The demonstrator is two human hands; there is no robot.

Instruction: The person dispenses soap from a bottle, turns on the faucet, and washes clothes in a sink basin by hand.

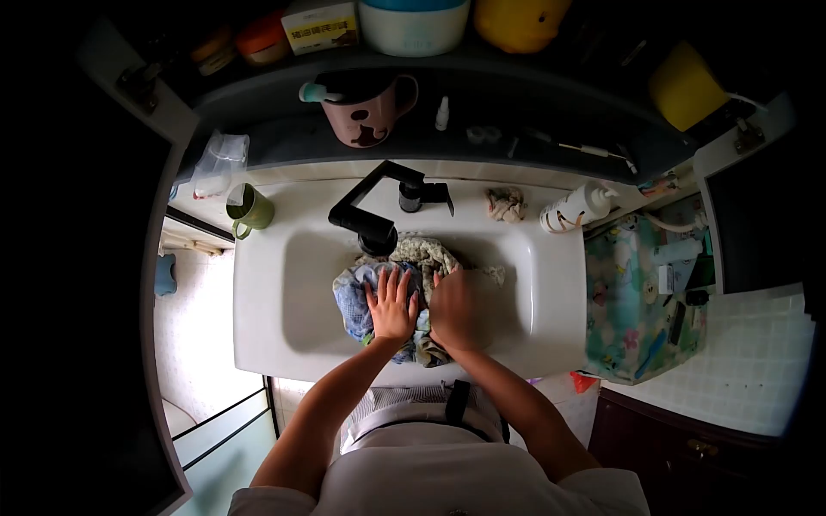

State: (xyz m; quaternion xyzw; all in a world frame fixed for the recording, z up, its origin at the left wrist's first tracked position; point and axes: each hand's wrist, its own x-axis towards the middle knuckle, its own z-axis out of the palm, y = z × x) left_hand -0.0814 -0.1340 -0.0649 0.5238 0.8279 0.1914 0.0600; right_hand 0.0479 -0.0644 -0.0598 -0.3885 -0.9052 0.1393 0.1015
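Patterned fabric [351, 301] pinned in a washbasin [258, 301]

The left hand [393, 308] lies spread on the crumpled blue cotton-like fabric, probably steadying it against the smooth white basin; the right hand [452, 310] blurs beside it, its grip unclear. Nubbly beige cloth [423, 251] bunches near the angular black faucet [366, 217].
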